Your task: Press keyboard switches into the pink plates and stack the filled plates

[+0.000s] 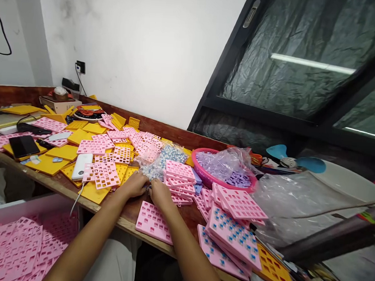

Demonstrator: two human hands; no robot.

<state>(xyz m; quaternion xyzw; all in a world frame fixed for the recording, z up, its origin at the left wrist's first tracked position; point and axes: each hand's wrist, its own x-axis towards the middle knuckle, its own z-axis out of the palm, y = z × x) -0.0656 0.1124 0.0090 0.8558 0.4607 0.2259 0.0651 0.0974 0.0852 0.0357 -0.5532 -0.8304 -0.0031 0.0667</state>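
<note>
My left hand (137,185) and my right hand (160,193) are close together over the table, fingers curled inward. Whatever they grip is too small or hidden to name. Just beyond them lies a transparent plastic bag (172,155) of small blue-and-white pieces, some of which reach the fingertips. Under my right forearm, a pink tray with square pockets (153,222) lies at the table's front edge. Beside my right hand rises a stack of similar pink trays (180,171).
A pink basket (201,172) of purple pieces stands to the right, behind more stacked trays (235,233), some holding blue pieces. Yellow trays (46,163), a phone (24,146) and a white power bank (82,166) with a cable cover the left. A bin of pink sheets (9,248) sits lower left.
</note>
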